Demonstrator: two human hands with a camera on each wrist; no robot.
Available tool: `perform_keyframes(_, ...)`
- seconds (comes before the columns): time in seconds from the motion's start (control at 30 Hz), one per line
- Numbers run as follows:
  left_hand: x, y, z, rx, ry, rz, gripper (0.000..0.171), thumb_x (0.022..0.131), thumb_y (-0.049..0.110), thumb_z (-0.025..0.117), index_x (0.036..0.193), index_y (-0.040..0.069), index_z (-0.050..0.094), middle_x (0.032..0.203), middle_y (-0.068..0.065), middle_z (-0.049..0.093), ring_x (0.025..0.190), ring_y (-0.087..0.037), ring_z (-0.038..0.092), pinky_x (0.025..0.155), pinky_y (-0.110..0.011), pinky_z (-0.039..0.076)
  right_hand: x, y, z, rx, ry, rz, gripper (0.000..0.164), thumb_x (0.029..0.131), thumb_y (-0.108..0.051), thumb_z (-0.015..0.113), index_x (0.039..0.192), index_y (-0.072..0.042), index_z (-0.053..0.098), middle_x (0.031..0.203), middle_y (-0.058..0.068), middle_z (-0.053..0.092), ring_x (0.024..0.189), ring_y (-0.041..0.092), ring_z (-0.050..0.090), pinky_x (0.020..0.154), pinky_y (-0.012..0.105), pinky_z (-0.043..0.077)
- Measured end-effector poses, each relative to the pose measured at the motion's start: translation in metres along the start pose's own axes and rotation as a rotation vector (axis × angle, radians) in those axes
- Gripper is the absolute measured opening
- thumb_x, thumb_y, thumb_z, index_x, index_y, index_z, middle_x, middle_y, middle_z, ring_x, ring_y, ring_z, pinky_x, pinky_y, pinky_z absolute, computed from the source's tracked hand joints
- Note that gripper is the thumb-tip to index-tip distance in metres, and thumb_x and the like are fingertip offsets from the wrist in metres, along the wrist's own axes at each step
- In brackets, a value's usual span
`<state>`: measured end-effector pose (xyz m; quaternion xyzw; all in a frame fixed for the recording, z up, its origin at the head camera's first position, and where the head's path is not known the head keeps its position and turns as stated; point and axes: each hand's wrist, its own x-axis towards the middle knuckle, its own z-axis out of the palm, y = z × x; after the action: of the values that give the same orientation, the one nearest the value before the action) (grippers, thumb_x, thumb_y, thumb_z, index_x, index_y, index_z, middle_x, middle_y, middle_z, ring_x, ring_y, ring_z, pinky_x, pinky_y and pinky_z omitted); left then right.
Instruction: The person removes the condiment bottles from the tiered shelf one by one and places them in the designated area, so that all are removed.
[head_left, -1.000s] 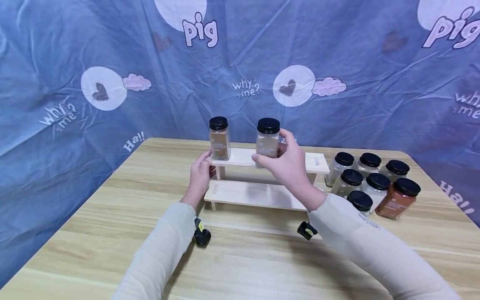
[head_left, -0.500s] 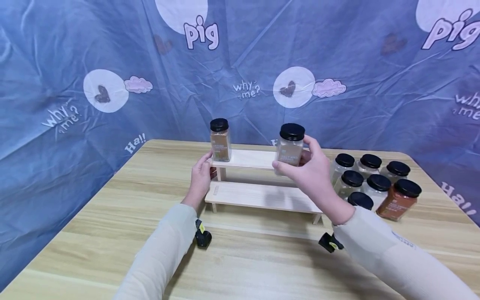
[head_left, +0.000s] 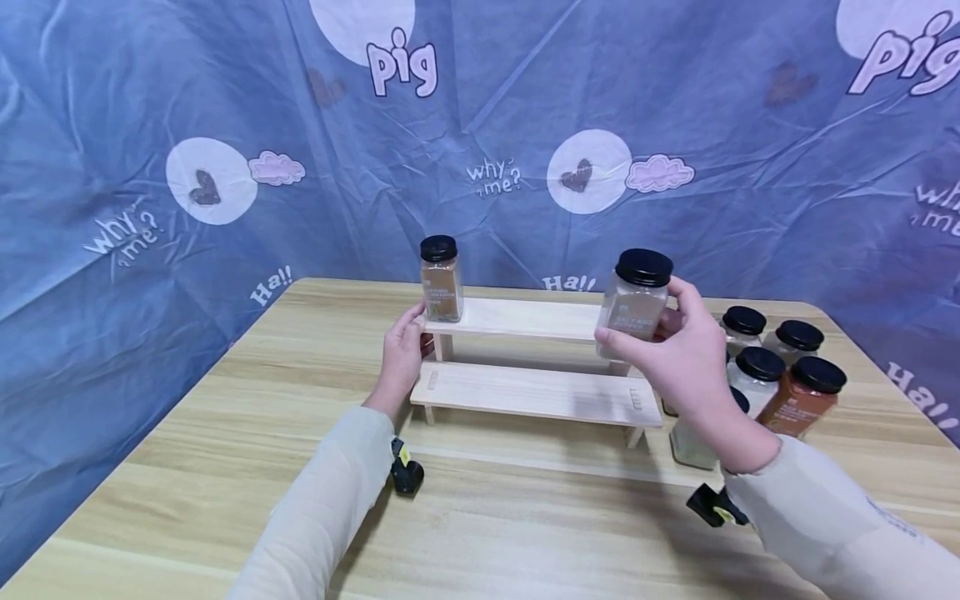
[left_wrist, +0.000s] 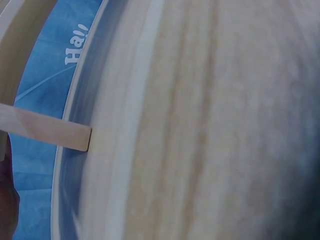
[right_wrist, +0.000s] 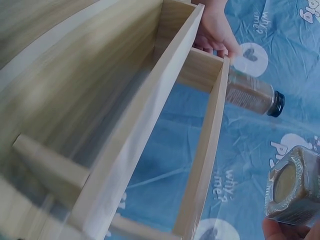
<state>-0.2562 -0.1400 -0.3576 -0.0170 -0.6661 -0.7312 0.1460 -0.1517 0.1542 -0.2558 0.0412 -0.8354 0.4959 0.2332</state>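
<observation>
My right hand (head_left: pixel 686 358) grips a spice jar (head_left: pixel 632 312) with a black lid and light brown powder at the right end of the rack's upper shelf. In the right wrist view the jar's underside (right_wrist: pixel 286 184) shows, apart from the shelf. The two-tier wooden rack (head_left: pixel 517 393) stands on the table. Its left end is held by my left hand (head_left: pixel 402 358), thumb by the upper shelf and fingers partly hidden behind it. A second spice jar (head_left: pixel 441 292) with brown powder stands upright on the upper shelf's left end, close to that hand.
Several black-lidded jars stand grouped right of the rack, partly hidden behind my right hand, among them a red-orange one (head_left: pixel 802 400). A blue printed cloth (head_left: pixel 480 108) hangs behind the wooden table (head_left: pixel 187 433).
My right hand has carried its jar rightward along the upper shelf, from near the middle to the right end. The left hand, rack and other jar have stayed in place.
</observation>
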Motion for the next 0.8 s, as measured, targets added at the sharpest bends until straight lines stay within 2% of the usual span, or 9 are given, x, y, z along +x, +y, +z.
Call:
perform_keyframes(0.2, 0.0, 0.001, -0.002, -0.002, -0.003, -0.004, 0.043, 0.093, 0.01, 0.035, 0.133, 0.003, 0.049, 0.113, -0.028, 0.059, 0.075, -0.008, 0.061, 0.065, -0.017, 0.051, -0.004, 0.004, -0.014, -0.029, 0.031, 0.01, 0.073, 0.069, -0.024, 0.081, 0.131, -0.018, 0.043, 0.091, -0.005, 0.064, 0.076, -0.004, 0.061, 0.061, 0.013, 0.049)
perform_keyframes(0.3, 0.0, 0.002, -0.003, -0.01, -0.004, -0.005, 0.043, 0.094, 0.01, 0.035, 0.133, 0.002, 0.048, 0.114, -0.027, 0.059, 0.073, -0.005, 0.06, 0.065, -0.016, 0.051, -0.006, 0.007, -0.021, -0.03, 0.047, 0.007, 0.072, 0.068, -0.022, 0.081, 0.13, -0.019, 0.044, 0.084, -0.017, 0.062, 0.074, -0.005, 0.061, 0.058, 0.013, 0.049)
perform_keyframes(0.5, 0.0, 0.001, -0.003, -0.024, 0.004, -0.019, 0.043, 0.092, 0.008, 0.035, 0.132, 0.003, 0.05, 0.096, -0.016, 0.063, 0.07, -0.006, 0.059, 0.064, -0.018, 0.051, -0.009, 0.016, -0.035, -0.041, 0.099, 0.027, 0.066, 0.067, -0.017, 0.082, 0.124, -0.022, 0.048, 0.079, -0.025, 0.059, 0.071, -0.009, 0.059, 0.057, 0.01, 0.047)
perform_keyframes(0.7, 0.0, 0.001, 0.0, -0.008, -0.008, -0.011, 0.043, 0.092, 0.009, 0.034, 0.132, 0.003, 0.05, 0.101, -0.02, 0.063, 0.07, -0.005, 0.059, 0.065, -0.019, 0.051, -0.014, 0.026, -0.049, -0.105, 0.125, 0.085, 0.064, 0.067, -0.018, 0.082, 0.121, -0.027, 0.048, 0.076, -0.03, 0.056, 0.068, -0.013, 0.056, 0.056, 0.008, 0.043)
perform_keyframes(0.8, 0.0, 0.001, 0.001, -0.021, -0.004, -0.009, 0.043, 0.092, 0.008, 0.034, 0.131, 0.002, 0.051, 0.092, -0.015, 0.064, 0.068, -0.005, 0.058, 0.064, -0.018, 0.051, -0.017, 0.03, -0.055, -0.107, 0.127, 0.117, 0.064, 0.067, -0.018, 0.082, 0.119, -0.03, 0.046, 0.075, -0.031, 0.056, 0.066, -0.011, 0.055, 0.056, 0.008, 0.042)
